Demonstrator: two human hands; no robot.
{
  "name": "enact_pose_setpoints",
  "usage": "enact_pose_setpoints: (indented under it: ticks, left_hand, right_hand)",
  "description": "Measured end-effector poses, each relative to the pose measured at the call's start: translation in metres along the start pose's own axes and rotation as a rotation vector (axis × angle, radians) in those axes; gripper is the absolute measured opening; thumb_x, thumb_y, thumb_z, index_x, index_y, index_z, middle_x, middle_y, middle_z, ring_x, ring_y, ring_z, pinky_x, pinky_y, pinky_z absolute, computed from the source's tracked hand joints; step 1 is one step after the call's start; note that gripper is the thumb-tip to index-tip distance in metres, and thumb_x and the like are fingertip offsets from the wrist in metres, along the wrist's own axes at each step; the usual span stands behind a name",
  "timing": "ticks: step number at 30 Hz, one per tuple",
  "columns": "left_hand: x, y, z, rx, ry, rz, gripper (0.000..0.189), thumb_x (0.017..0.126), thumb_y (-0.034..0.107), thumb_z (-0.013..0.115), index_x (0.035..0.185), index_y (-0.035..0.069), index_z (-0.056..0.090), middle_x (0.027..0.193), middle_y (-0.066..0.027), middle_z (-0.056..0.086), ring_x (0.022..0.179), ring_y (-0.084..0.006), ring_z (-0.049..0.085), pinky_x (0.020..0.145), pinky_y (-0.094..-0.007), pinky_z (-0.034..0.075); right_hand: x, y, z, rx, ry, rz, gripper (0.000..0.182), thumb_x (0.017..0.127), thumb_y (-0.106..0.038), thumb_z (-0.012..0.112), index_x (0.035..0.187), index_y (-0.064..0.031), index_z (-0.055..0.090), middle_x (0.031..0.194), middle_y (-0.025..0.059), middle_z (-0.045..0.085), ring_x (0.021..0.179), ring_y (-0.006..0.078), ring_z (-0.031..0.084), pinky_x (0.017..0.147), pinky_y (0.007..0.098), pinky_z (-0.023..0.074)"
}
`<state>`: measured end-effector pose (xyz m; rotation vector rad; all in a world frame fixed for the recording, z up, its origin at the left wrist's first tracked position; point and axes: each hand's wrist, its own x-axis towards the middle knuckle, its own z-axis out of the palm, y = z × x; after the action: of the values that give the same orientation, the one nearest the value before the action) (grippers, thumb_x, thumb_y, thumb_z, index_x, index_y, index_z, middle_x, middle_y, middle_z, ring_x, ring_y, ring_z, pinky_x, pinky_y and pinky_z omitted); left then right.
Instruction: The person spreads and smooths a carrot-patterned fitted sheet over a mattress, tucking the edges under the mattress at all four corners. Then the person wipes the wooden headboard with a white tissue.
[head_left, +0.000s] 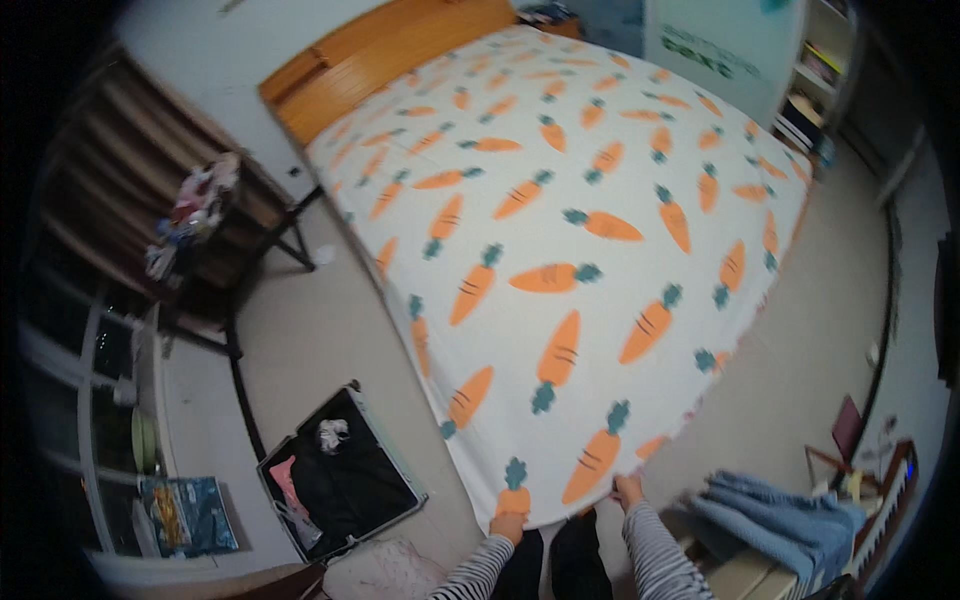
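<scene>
A white sheet with a print of orange carrots (480, 322) is spread over a bed with a wooden headboard (375, 60). At the foot end, my left hand (509, 525) grips the sheet's near edge, close to its left corner. My right hand (628, 490) holds the same edge farther right, near a bunched pinkish border. Between the two hands the edge hangs just above my dark-trousered legs. Both forearms wear striped sleeves.
An open suitcase (401, 457) with dark clothing lies on the floor at left. Blue denim (780, 517) is draped at the lower right, beside a keyboard instrument (889, 510). A cluttered dark desk (259, 244) stands by the curtain (142, 150). Pale bundled fabric (386, 574) lies near my left arm.
</scene>
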<state>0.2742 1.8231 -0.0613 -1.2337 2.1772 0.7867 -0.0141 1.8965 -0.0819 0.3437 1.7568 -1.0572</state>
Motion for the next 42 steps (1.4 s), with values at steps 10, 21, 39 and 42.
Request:
enact_pose_setpoints:
  ticks: [10, 21, 39, 42]
  left_hand:
    - [0.011, 0.008, -0.012, 0.214, -0.108, -0.024, 0.017, 0.087, 0.020, 0.056, 0.092, 0.014, 0.071, 0.088, -0.0110, 0.069, 0.086, -0.0279, 0.067, 0.073, -0.0435, 0.054]
    - [0.103, -0.059, 0.123, 0.634, -0.098, 0.205, 0.032, 0.085, 0.019, 0.056, 0.114, 0.007, 0.060, 0.112, -0.0092, 0.061, 0.112, -0.0271, 0.055, 0.094, -0.0301, 0.040]
    - [0.068, -0.086, 0.037, -1.599, -0.241, -0.829, 0.013, 0.083, 0.002, 0.049, 0.088, 0.000, 0.060, 0.089, -0.0161, 0.064, 0.090, -0.0326, 0.063, 0.078, -0.0435, 0.054]
    - [0.052, -0.069, -0.018, -2.090, -0.193, -0.744, 0.025, 0.094, 0.010, 0.045, 0.109, -0.003, 0.059, 0.107, -0.0146, 0.065, 0.097, -0.0301, 0.063, 0.086, -0.0411, 0.053]
  right_hand:
    - [0.048, -0.040, -0.052, 0.326, 0.266, -0.128, 0.014, 0.095, -0.014, 0.050, 0.089, -0.0058, 0.060, 0.070, 0.0048, 0.060, 0.059, 0.0115, 0.058, 0.045, 0.0233, 0.0429]
    - [0.056, -0.016, -0.031, 0.173, 0.373, -0.336, 0.023, 0.087, -0.022, 0.067, 0.098, -0.0032, 0.061, 0.073, 0.0021, 0.060, 0.063, 0.0100, 0.054, 0.057, 0.0260, 0.0445]
    - [0.014, 0.044, 0.058, 0.164, 0.306, -0.282, 0.028, 0.090, -0.006, 0.059, 0.115, 0.0017, 0.049, 0.103, 0.0134, 0.066, 0.093, 0.0159, 0.064, 0.077, 0.0274, 0.0502]
    - [0.007, 0.031, 0.065, 0.263, 0.362, -0.138, 0.032, 0.091, -0.008, 0.059, 0.119, 0.0026, 0.046, 0.114, 0.0151, 0.062, 0.100, 0.0186, 0.062, 0.083, 0.0290, 0.0486]
